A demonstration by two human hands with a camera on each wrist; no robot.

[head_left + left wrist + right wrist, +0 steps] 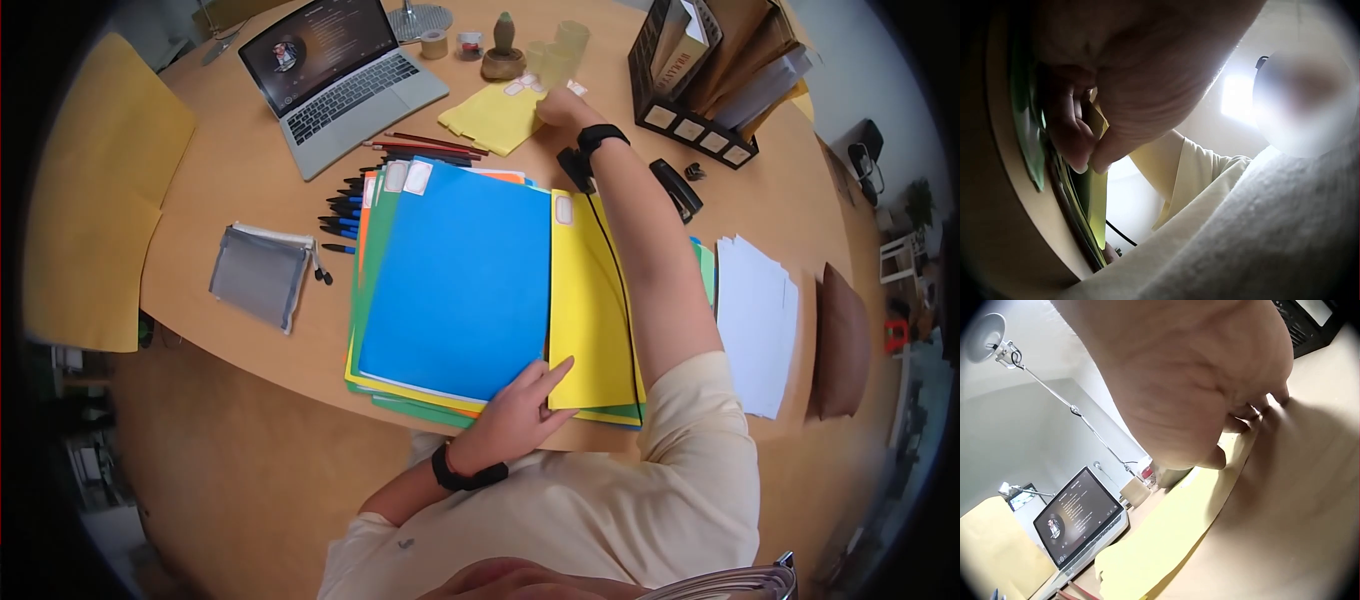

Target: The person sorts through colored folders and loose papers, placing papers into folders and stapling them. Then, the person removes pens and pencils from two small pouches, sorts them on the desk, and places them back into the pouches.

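At the front edge of the folder pile, my left hand [525, 400] pinches the edge of a yellow folder [592, 300], its index finger lying over the cover. In the left wrist view the thumb and fingertips meet at the yellow edge [1099, 206]. A blue folder [460, 280] lies left of it, over green and orange ones. My right hand [568, 108] reaches to the back and grips the right edge of thin yellow sheets [492, 115] with white labels. In the right wrist view the thumb overlaps the yellow sheets [1166, 544]; the other fingertips are partly hidden.
A laptop [345, 80] stands back left, with pencils and pens [345, 212] beside the pile. Behind the sheets are a cactus figure [503, 45] and yellowish glasses [560, 55]. A black file holder [690, 125], stapler [676, 190] and white papers [757, 320] lie right; a zip pouch [262, 275] left.
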